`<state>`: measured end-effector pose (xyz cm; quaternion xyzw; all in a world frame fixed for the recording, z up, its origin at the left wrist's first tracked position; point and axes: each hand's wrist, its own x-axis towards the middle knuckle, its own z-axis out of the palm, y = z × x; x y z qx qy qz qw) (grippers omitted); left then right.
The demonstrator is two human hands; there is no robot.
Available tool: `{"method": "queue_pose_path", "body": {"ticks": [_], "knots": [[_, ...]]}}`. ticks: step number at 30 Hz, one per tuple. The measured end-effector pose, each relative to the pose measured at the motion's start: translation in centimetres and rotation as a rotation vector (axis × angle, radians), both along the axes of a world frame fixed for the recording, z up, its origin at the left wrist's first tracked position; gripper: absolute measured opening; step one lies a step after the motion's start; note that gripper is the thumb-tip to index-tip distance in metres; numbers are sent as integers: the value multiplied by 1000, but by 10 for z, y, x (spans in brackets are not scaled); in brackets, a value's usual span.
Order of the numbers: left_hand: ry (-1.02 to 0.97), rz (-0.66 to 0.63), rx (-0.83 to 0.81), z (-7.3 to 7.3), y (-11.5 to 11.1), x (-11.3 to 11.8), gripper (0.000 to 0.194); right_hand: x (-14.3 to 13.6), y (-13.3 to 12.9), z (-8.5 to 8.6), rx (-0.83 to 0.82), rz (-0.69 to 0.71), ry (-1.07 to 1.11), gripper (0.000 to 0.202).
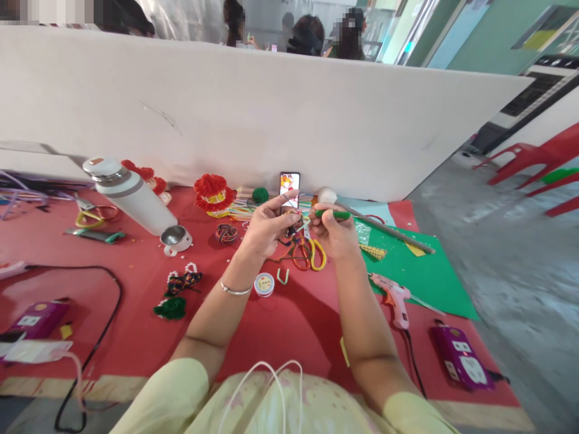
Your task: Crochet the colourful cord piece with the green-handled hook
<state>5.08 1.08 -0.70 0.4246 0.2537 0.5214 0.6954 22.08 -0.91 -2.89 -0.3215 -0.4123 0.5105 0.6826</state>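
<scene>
Above the middle of the table, my left hand (266, 229) is closed in a pinch on multicoloured yarn (294, 229), with the index finger stretched out. My right hand (337, 235) grips the green handle of what looks like a crochet hook (333, 214), its tip pointing at the left fingers. Fingers partly hide the small piece of work between the hands. Behind them a phone (289, 182) stands upright with a picture on its screen. Scissors with yellow and red handles (319, 256) lie below the hands. A ball of multicoloured yarn (226, 234) rests to the left.
A white bottle (131, 196), steel cup (176, 238) and red yarn flower piece (215, 193) stand left. Near my arms lie a thread spool (264, 284) and a pink glue gun (392, 294). Purple power boxes (464, 355) with cables sit at both sides. A white board (271, 114) closes off the back.
</scene>
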Motion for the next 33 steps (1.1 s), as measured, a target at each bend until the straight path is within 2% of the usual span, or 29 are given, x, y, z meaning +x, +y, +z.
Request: {"method": "queue_pose_path", "body": {"ticks": [11,18,26,33], "knots": [[-41,-159,-88,1,0,-6,61,14,3,-10,105,78,-57,31],[-42,-197,-90,5,-1,-7,56,20,-1,-5,87,51,-112,37],[23,-230,-84,4,-1,-10,57,32,-3,2,247,47,-268,30],[38,-340,-45,0,5,-11,53,34,-11,8,272,91,-312,30]]}}
